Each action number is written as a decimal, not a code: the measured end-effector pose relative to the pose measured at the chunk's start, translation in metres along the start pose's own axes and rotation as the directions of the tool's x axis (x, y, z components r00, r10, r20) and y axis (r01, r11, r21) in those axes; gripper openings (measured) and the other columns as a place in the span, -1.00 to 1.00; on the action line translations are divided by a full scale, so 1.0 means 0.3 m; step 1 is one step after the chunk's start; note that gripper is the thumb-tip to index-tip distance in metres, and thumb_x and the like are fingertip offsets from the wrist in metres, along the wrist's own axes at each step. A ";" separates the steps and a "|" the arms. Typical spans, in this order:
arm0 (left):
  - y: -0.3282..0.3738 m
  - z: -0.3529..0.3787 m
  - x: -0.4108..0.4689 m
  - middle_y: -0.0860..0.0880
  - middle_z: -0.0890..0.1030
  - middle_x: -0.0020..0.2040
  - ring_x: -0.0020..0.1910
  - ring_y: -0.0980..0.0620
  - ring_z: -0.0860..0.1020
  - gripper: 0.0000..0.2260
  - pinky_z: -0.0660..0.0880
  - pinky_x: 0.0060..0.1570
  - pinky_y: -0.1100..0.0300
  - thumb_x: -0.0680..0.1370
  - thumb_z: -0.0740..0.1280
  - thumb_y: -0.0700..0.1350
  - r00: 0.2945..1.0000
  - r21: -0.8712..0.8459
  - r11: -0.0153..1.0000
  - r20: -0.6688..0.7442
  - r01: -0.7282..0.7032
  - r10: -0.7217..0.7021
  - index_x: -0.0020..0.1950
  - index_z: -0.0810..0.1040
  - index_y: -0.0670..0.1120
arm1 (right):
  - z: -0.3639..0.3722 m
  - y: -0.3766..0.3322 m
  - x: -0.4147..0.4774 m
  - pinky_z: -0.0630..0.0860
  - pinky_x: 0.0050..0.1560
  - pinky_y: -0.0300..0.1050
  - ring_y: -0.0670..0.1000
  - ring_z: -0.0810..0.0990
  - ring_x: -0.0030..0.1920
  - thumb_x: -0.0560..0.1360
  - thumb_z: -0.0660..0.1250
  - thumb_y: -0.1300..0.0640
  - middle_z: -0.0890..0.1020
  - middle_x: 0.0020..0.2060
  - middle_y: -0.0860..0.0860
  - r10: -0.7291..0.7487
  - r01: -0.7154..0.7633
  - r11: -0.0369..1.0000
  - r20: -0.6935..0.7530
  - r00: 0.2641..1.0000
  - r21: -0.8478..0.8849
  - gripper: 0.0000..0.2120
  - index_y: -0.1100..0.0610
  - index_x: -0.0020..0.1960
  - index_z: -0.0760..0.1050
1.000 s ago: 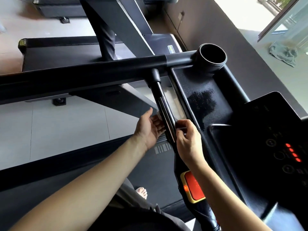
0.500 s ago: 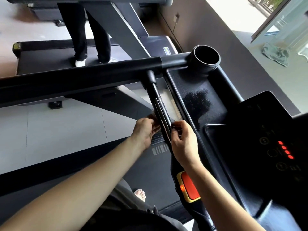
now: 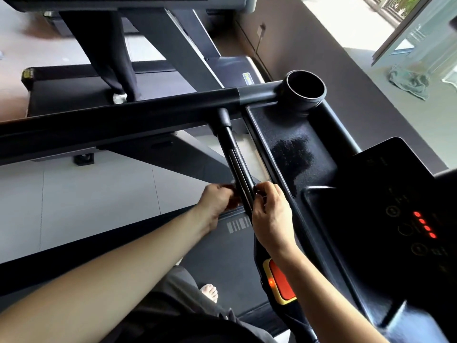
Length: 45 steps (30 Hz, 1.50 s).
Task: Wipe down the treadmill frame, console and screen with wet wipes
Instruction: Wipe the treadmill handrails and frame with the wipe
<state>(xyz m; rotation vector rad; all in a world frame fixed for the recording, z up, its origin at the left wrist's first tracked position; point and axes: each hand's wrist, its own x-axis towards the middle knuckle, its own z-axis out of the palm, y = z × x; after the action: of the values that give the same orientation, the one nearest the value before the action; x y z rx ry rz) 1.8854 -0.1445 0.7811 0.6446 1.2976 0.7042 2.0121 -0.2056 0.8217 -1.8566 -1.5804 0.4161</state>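
The short black pulse-grip bar (image 3: 241, 169) with metal strips runs from the long handrail (image 3: 123, 120) down toward the red stop button (image 3: 282, 280). My left hand (image 3: 217, 199) is on the bar's left side and my right hand (image 3: 269, 214) on its right, at the same height. Both have curled fingers pinching at the bar. Only a thin pale edge of the wet wipe (image 3: 259, 192) shows at my right fingertips; the rest is hidden under the bar and fingers. The console tray (image 3: 284, 134) and dark console panel (image 3: 408, 206) with red lights lie to the right.
A round cup holder (image 3: 305, 89) stands at the tray's far corner. Another person's legs (image 3: 116, 58) are on the neighbouring treadmill beyond the handrail. A crumpled cloth (image 3: 408, 81) lies on the floor at the upper right. My bare foot (image 3: 209, 292) is on the belt (image 3: 222, 256).
My left hand went from open against the bar to fingers curled and pinching beside it. My right hand kept its pinch. The person on the other treadmill stepped along.
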 end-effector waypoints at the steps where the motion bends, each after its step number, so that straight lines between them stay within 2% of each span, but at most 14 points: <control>1: -0.020 0.000 -0.035 -0.18 0.71 -0.18 -0.25 0.00 0.64 -0.79 0.57 -0.21 0.19 0.52 0.28 -0.40 0.999 0.093 0.996 0.036 -0.018 0.014 0.00 0.70 -0.29 | 0.002 -0.001 -0.001 0.41 -0.06 -0.07 0.06 0.52 -0.07 0.54 0.27 0.31 0.60 -0.04 0.05 0.011 -0.011 1.000 0.010 1.000 -0.009 -0.85 0.13 0.05 0.53; 5: -0.010 -0.008 -0.110 -0.07 0.67 -0.38 -0.41 0.13 0.59 -0.80 0.50 -0.30 0.30 0.50 0.31 -0.38 0.982 0.350 0.928 0.178 -0.130 0.071 -0.22 0.70 -0.21 | 0.004 -0.002 -0.005 0.40 -0.09 -0.01 0.05 0.49 -0.08 0.57 0.24 0.28 0.58 -0.02 0.05 0.020 -0.019 0.999 0.023 1.000 -0.028 -0.87 0.12 0.05 0.51; 7: 0.029 -0.023 -0.074 -0.09 0.68 -0.36 -0.39 0.10 0.59 -0.79 0.50 -0.24 0.25 0.51 0.37 -0.29 0.983 0.393 0.903 0.120 -0.172 0.135 -0.29 0.70 -0.15 | 0.003 -0.002 -0.004 0.37 -0.09 -0.05 0.03 0.47 -0.08 0.56 0.25 0.30 0.59 -0.02 0.06 0.011 -0.011 1.000 0.013 1.000 -0.019 -0.86 0.13 0.05 0.52; 12: 0.081 -0.009 -0.006 -0.09 0.70 -0.32 -0.29 -0.03 0.64 -0.84 0.57 -0.19 0.11 0.51 0.35 -0.19 0.968 0.267 0.954 -0.171 -0.133 0.183 -0.25 0.67 -0.13 | 0.002 -0.005 -0.004 0.40 -0.06 -0.11 0.00 0.50 -0.06 0.56 0.26 0.31 0.61 -0.02 0.04 0.015 -0.015 1.000 0.007 1.000 0.011 -0.83 0.14 0.08 0.55; 17: -0.066 0.055 -0.147 0.01 0.59 -0.47 -0.43 0.06 0.52 -0.75 0.43 -0.39 0.28 0.56 0.28 -0.28 0.994 0.242 0.969 0.107 -0.042 0.017 -0.29 0.57 -0.10 | -0.001 -0.001 -0.003 0.38 -0.04 -0.12 0.01 0.50 -0.04 0.58 0.25 0.29 0.60 -0.01 0.03 0.043 -0.044 0.999 0.028 0.999 0.013 -0.84 0.12 0.08 0.54; 20: -0.025 0.031 -0.092 -0.02 0.60 -0.44 -0.39 0.02 0.52 -0.82 0.41 -0.32 0.19 0.49 0.33 -0.14 0.990 0.268 0.955 -0.024 -0.126 0.137 -0.28 0.61 -0.15 | -0.001 -0.001 -0.003 0.37 -0.04 -0.16 0.00 0.50 -0.04 0.55 0.25 0.32 0.60 -0.01 0.03 0.031 -0.031 0.999 0.030 0.999 0.018 -0.81 0.13 0.09 0.54; 23: 0.053 0.012 -0.054 -0.06 0.61 -0.34 -0.30 -0.03 0.50 -0.86 0.38 -0.29 0.14 0.36 0.34 -0.09 0.987 0.036 0.992 -0.103 -0.122 0.125 -0.20 0.62 -0.13 | 0.000 -0.002 -0.005 0.38 -0.05 -0.17 0.00 0.50 -0.05 0.55 0.25 0.34 0.60 -0.02 0.04 0.020 -0.021 1.000 0.009 1.000 0.019 -0.80 0.15 0.09 0.55; 25: 0.042 0.012 -0.066 -0.11 0.61 -0.20 -0.23 -0.02 0.53 -0.91 0.47 -0.26 0.18 0.43 0.35 -0.24 0.997 -0.247 0.969 0.064 -0.020 0.036 -0.10 0.62 -0.17 | 0.000 -0.001 -0.005 0.38 -0.06 -0.15 0.02 0.51 -0.05 0.54 0.23 0.31 0.60 -0.04 0.03 0.011 -0.011 1.000 0.003 1.000 0.012 -0.82 0.14 0.07 0.54; 27: -0.014 0.002 -0.091 -0.21 0.62 -0.01 -0.06 -0.07 0.59 -0.73 0.56 0.06 0.09 0.45 0.42 -0.26 0.976 -0.328 0.941 0.218 0.080 -0.007 0.12 0.60 -0.33 | -0.001 0.000 -0.006 0.37 -0.07 -0.15 0.02 0.52 -0.05 0.55 0.24 0.29 0.60 -0.06 0.01 0.011 -0.011 1.000 0.010 1.000 0.016 -0.84 0.12 0.05 0.53; 29: -0.046 0.001 -0.117 -0.22 0.64 0.06 0.05 -0.12 0.60 -0.68 0.50 0.27 -0.08 0.44 0.54 -0.22 0.971 -0.322 0.946 0.235 0.043 0.036 0.14 0.61 -0.28 | -0.005 -0.001 -0.005 0.38 -0.07 -0.14 0.02 0.52 -0.06 0.55 0.26 0.30 0.60 -0.07 0.01 0.020 -0.020 0.999 0.007 1.000 0.029 -0.85 0.11 0.03 0.53; 35: 0.066 0.014 -0.037 0.04 0.65 -0.24 -0.28 0.14 0.63 -0.86 0.56 -0.25 0.24 0.50 0.53 -0.15 0.992 -0.341 0.931 -0.027 -0.129 0.127 -0.01 0.61 -0.07 | 0.002 0.002 -0.007 0.38 -0.03 -0.22 0.03 0.55 -0.02 0.50 0.23 0.29 0.62 -0.03 0.03 0.024 -0.024 0.999 0.003 1.000 0.035 -0.77 0.14 0.09 0.55; 40: -0.011 0.045 -0.107 -0.07 0.69 -0.05 -0.10 0.04 0.65 -0.64 0.54 0.07 0.16 0.39 0.52 -0.16 0.982 -0.525 0.842 0.184 0.125 -0.032 0.17 0.65 -0.16 | -0.004 0.006 -0.003 0.35 -0.07 -0.23 0.03 0.55 -0.04 0.53 0.28 0.32 0.61 -0.06 0.03 0.032 -0.032 0.999 0.010 0.999 0.037 -0.83 0.12 0.05 0.54; 43: -0.012 0.041 -0.121 -0.10 0.68 -0.10 -0.09 0.00 0.62 -0.77 0.52 -0.06 0.21 0.43 0.54 -0.23 0.981 -0.391 0.917 0.193 0.081 -0.004 0.07 0.65 -0.17 | -0.002 0.008 0.001 0.31 -0.11 -0.23 0.00 0.51 -0.07 0.53 0.26 0.31 0.60 -0.09 0.01 0.051 -0.052 0.998 0.027 0.998 0.043 -0.85 0.12 0.02 0.54; 45: 0.049 0.037 -0.081 -0.07 0.65 -0.24 -0.29 0.05 0.63 -0.88 0.56 -0.28 0.24 0.49 0.50 -0.29 0.994 -0.331 0.943 0.107 0.032 0.004 -0.03 0.60 -0.16 | 0.001 0.008 0.000 0.31 -0.09 -0.25 0.00 0.51 -0.06 0.50 0.22 0.27 0.60 -0.08 0.01 0.041 -0.041 0.998 0.020 0.999 0.039 -0.81 0.13 0.04 0.54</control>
<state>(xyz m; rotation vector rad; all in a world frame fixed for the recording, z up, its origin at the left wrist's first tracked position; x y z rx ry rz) 1.8918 -0.1543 0.8090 0.3914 1.0516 0.8434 2.0138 -0.2056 0.8199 -1.8634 -1.5383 0.4814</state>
